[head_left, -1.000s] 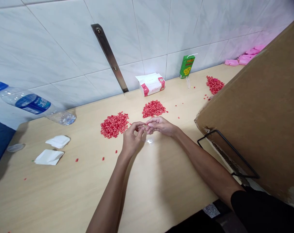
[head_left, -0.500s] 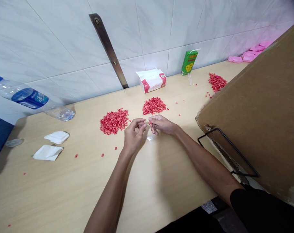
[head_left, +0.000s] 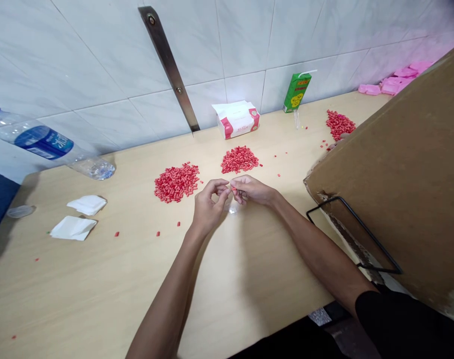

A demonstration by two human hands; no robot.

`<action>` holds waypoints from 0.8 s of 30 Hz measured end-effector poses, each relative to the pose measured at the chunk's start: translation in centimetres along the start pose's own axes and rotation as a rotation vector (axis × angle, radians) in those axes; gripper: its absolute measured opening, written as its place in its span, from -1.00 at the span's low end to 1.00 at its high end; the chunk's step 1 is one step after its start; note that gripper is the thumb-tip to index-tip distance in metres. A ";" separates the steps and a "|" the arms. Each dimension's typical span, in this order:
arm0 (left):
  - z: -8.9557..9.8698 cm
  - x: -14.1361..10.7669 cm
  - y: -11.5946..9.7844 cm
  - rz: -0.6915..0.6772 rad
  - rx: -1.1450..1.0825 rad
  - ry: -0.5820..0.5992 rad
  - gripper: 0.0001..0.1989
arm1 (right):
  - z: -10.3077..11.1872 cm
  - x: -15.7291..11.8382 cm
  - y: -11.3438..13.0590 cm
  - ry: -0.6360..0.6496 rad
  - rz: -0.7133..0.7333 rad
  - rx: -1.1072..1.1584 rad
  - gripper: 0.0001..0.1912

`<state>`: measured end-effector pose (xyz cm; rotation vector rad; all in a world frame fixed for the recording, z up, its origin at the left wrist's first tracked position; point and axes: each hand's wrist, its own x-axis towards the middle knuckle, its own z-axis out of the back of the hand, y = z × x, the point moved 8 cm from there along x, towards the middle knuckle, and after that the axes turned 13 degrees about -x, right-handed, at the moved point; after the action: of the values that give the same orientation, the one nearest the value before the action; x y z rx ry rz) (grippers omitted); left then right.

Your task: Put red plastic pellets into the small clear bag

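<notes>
Through the head camera, I see my right hand [head_left: 254, 191] with its fingers [head_left: 242, 187] pressed together, pinching a small red pellet [head_left: 233, 185]. My left hand [head_left: 208, 207] curls just beside it, and I cannot tell whether its fingertips [head_left: 222, 189] hold anything. A clear plastic piece [head_left: 232, 207] lies on the table [head_left: 249, 279] just below the fingers. Farther off, one heap of red pellets [head_left: 176, 182] sits left of them, a second heap [head_left: 239, 159] straight ahead, and a third heap [head_left: 340, 124] well off to the right.
</notes>
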<state>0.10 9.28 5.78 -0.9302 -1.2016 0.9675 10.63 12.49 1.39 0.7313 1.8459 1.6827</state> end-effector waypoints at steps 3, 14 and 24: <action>0.0 0.0 0.3 0.042 -0.025 0.007 -0.80 | 0.0 0.0 0.0 -0.002 0.003 -0.007 -0.47; -0.3 0.1 1.1 0.165 -0.236 0.036 -0.77 | -0.1 0.0 -0.3 0.024 -0.033 -0.050 -0.46; -0.2 0.2 2.1 0.303 -0.313 0.012 -0.72 | -0.1 -0.2 0.0 0.038 -0.026 -0.019 -0.45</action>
<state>0.10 10.14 3.87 -1.3954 -1.2455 1.0253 10.70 12.22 1.39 0.6696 1.8550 1.7061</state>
